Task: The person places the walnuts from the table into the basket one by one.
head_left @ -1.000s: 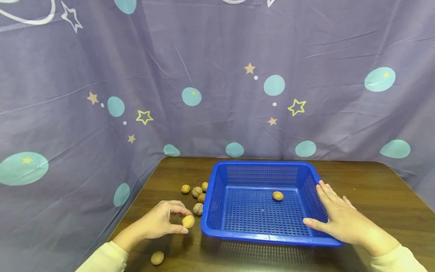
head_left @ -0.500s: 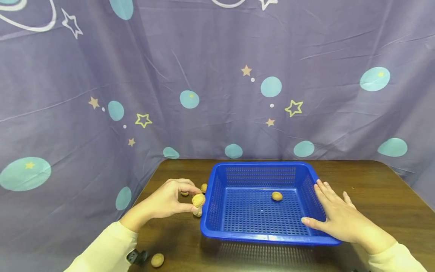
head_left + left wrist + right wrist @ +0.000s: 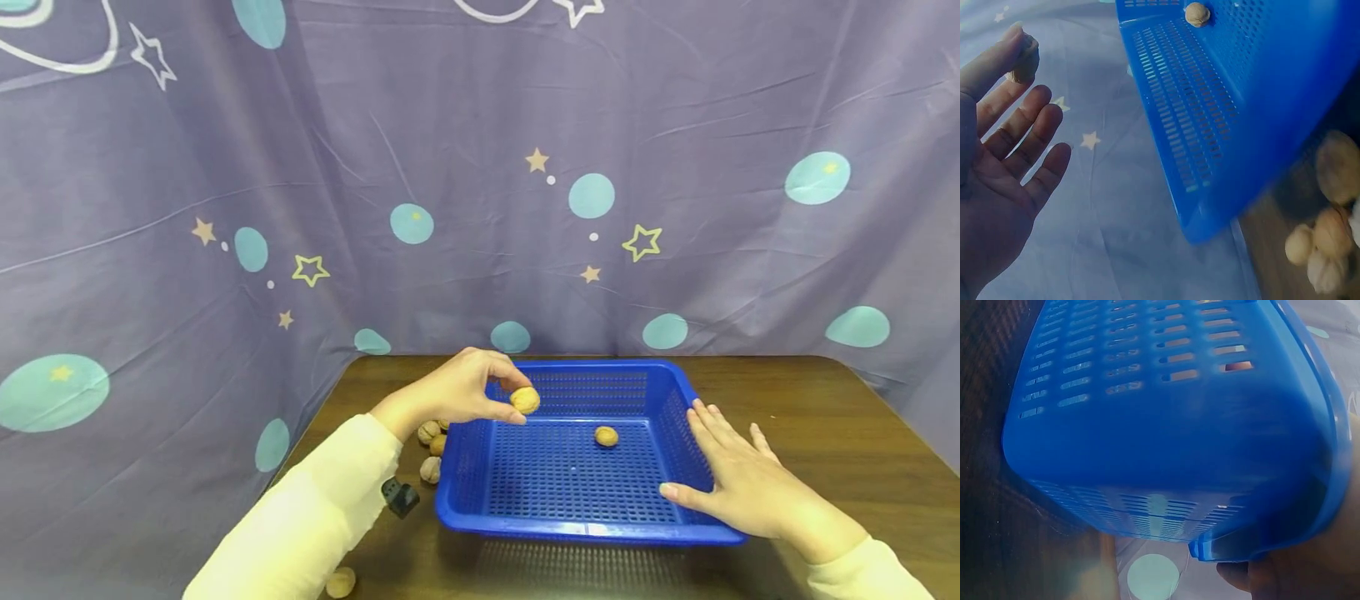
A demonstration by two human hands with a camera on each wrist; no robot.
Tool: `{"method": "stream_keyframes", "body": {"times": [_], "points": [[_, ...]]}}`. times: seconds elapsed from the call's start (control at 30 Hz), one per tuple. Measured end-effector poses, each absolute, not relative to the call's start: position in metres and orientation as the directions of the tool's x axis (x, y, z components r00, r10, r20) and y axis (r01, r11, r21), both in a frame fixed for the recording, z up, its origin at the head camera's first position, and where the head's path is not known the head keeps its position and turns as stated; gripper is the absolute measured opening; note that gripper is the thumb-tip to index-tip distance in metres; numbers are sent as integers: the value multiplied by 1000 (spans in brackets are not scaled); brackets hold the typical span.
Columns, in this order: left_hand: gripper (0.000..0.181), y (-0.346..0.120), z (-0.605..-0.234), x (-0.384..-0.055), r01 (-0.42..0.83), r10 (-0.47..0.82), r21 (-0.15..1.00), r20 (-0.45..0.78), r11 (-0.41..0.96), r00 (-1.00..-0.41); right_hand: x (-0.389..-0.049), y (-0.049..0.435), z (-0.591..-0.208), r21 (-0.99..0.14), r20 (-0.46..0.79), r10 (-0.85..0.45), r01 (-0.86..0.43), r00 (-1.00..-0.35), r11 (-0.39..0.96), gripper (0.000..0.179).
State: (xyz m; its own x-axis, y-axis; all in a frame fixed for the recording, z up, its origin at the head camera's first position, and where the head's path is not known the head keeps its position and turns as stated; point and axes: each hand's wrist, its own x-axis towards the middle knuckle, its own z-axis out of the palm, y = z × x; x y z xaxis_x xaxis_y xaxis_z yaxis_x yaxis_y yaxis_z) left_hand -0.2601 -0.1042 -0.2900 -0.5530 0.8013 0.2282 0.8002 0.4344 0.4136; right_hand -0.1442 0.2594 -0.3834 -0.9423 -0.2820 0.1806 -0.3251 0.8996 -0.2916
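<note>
My left hand point(image 3: 468, 387) pinches a walnut point(image 3: 525, 401) between thumb and fingertips, above the left back part of a blue plastic basket point(image 3: 585, 529). In the left wrist view that walnut point(image 3: 1025, 61) sits at the tip of the thumb, while the other fingers are spread loosely. A single walnut point(image 3: 606, 437) lies on the basket floor, toward the back right. My right hand point(image 3: 750, 483) rests on the basket's right rim with fingers fairly straight and the thumb reaching inside. The right wrist view mostly shows the basket's outer wall point(image 3: 1166, 444).
Several walnuts point(image 3: 430, 470) lie on the brown wooden table point(image 3: 832, 433) just left of the basket, partly hidden by the left arm. Another walnut point(image 3: 341, 582) lies near the front edge. A patterned curtain point(image 3: 480, 275) hangs behind and to the left of the table.
My left hand has carried its walnut from the table left of the basket, up and rightward over the rim. The right hand stays on the basket's right side.
</note>
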Motion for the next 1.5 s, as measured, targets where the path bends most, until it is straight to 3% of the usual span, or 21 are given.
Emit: {"method": "stream_keyframes", "body": {"times": [0.43, 0.87, 1.03, 1.5], "points": [[36, -27, -320, -311, 737, 796, 477, 117, 479, -593, -144, 259, -386, -293, 190, -272, -319, -943, 901, 105], [32, 16, -365, -326, 666, 776, 573, 80, 478, -626, -145, 255, -388, -288, 176, -265, -306, -948, 907, 105], [31, 31, -384, -328, 655, 799, 602, 46, 457, -600, -144, 256, -391, -280, 186, -260, -305, -947, 910, 106], [38, 56, -422, -327, 701, 806, 504, 17, 504, -592, -145, 254, -394, -274, 200, -267, -316, -943, 908, 104]]}}
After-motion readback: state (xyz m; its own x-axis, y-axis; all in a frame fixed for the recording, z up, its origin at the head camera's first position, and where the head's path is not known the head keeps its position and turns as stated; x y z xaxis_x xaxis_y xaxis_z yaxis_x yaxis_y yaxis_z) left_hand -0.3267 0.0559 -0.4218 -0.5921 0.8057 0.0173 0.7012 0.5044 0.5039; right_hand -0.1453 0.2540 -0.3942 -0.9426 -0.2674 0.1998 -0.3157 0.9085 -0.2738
